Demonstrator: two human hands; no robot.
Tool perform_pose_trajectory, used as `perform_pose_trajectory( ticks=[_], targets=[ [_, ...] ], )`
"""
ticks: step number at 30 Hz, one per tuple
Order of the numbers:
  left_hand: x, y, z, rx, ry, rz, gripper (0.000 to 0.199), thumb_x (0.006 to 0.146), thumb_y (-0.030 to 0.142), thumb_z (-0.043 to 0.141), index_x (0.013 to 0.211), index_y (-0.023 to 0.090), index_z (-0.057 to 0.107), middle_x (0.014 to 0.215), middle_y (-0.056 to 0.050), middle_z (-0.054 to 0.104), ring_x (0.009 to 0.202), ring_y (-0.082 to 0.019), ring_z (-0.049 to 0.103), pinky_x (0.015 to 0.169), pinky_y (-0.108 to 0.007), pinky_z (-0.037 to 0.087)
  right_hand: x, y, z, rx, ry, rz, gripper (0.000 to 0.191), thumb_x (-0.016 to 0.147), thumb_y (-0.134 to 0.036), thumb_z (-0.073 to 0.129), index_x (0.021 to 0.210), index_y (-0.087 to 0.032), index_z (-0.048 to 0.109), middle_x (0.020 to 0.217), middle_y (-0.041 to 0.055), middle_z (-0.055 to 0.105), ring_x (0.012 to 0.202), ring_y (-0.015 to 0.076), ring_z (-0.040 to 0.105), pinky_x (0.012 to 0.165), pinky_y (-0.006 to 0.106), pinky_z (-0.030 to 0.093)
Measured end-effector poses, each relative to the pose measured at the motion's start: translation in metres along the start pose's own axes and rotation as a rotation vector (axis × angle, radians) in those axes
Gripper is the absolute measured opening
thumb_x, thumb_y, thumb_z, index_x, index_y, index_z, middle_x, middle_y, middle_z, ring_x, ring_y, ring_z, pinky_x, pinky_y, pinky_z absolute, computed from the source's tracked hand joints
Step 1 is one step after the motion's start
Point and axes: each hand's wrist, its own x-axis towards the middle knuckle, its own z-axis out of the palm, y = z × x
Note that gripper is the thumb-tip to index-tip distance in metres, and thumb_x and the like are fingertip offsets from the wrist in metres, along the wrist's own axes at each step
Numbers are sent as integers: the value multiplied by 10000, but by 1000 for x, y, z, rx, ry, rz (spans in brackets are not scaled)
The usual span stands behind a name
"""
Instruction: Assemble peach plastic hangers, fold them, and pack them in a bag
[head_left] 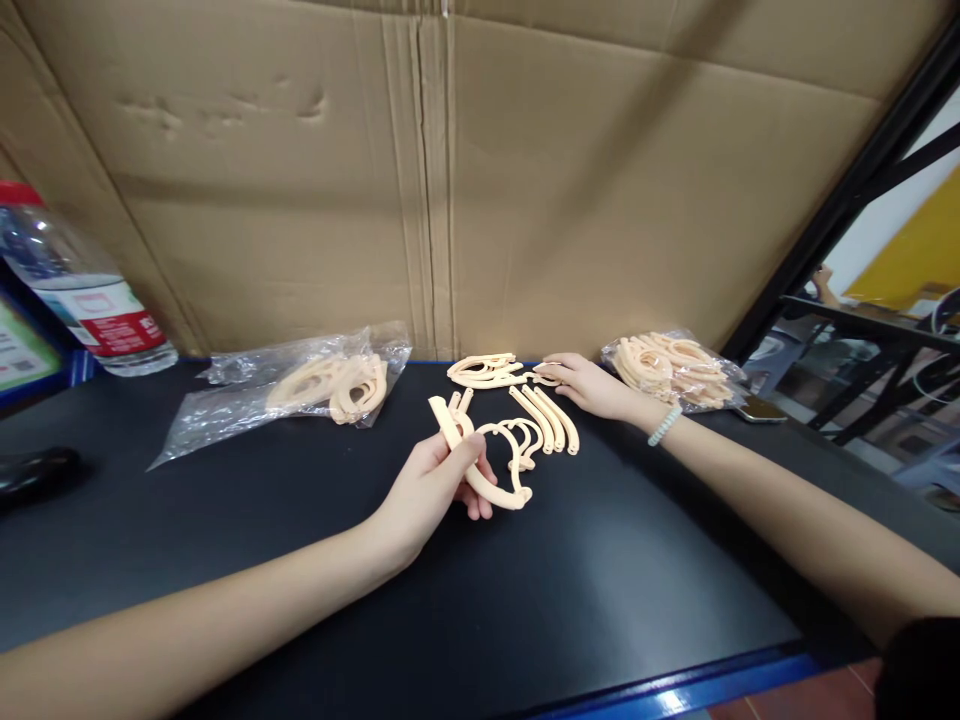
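My left hand (442, 480) is closed around a beige plastic folding hanger (496, 492), with its straight arm pointing up and its curved parts to the right. Farther back, my right hand (589, 385) reaches to the small beige hanger parts (538, 379), its fingers bent over one of them. Between the hands, several curved hanger arms (556, 420) lie side by side. Some hook-shaped pieces (529, 436) are just left of them, partly behind the held hanger. A group of beige hanger pieces (484, 372) rests against the cardboard.
A clear bag of beige parts (330, 385) lies at left, another bag (671, 370) at right beside a phone (759, 409). A large bottle (90, 300) and a black object (37, 472) are at far left. Cardboard (300, 200) stands behind the black table (600, 580).
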Motion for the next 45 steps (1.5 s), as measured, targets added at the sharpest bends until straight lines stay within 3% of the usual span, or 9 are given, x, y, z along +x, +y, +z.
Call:
perform_pose_trajectory(
  ticks=[5,12,15,19,24,27,32,38,45],
  targets=[
    [0,2,1,0,-7,-2,383,844,455,630,664,121,577,568,-12,614,422,-101,582,411,-192,440,16,14,14,44,-12,15,303,958,-225,444,1217,-187,598,1267,120,613,1207,238,551,1059,455,430],
    [-1,1,1,5,-17,3,367,846,438,630,665,123,575,578,-7,611,429,-100,583,418,-196,442,9,13,16,91,165,147,263,969,-198,397,1120,-146,606,1138,144,630,1130,246,562,1017,481,435],
    [0,2,1,37,-30,5,375,851,448,619,664,127,568,566,-4,599,435,-99,579,422,-192,439,4,-12,9,150,240,136,260,980,-216,385,1098,-144,605,1115,141,639,1109,243,576,1009,465,441],
    [0,2,2,109,-63,21,387,873,456,584,655,137,553,528,7,572,414,-83,531,405,-180,404,-13,-76,-9,245,283,73,223,987,-255,425,1134,-195,582,1126,92,654,1063,207,608,964,408,482],
    [-1,1,2,211,-85,55,408,878,490,569,658,147,534,523,30,527,414,-67,482,399,-171,366,-37,-151,-32,384,186,-184,189,968,-223,483,1116,-207,597,1115,92,623,1070,199,575,947,376,483],
    [-2,1,2,228,-82,70,417,884,526,554,697,154,535,525,42,512,419,-69,468,398,-173,361,-42,-164,-33,210,95,-309,146,938,-221,513,1022,-196,630,1252,137,537,1177,245,509,987,426,458],
    [-3,4,3,229,-58,78,397,890,542,540,820,152,563,559,61,492,410,-60,433,387,-172,347,-43,-151,-27,-27,134,-420,181,926,-313,550,839,-185,644,1344,166,494,1336,340,370,1060,553,359],
    [-4,5,5,237,-71,90,354,886,520,556,1000,186,522,608,75,488,416,-71,428,386,-179,366,-43,-147,-31,501,142,-186,114,929,-245,562,906,-202,665,1216,118,558,1192,244,515,1024,461,429],
    [-6,2,3,407,-226,123,286,922,457,523,819,191,538,591,52,490,446,-87,416,413,-197,364,-44,-152,-27,1102,-13,78,242,965,-302,526,1154,-239,664,1338,73,554,1276,211,499,1020,389,459]
  ],
)
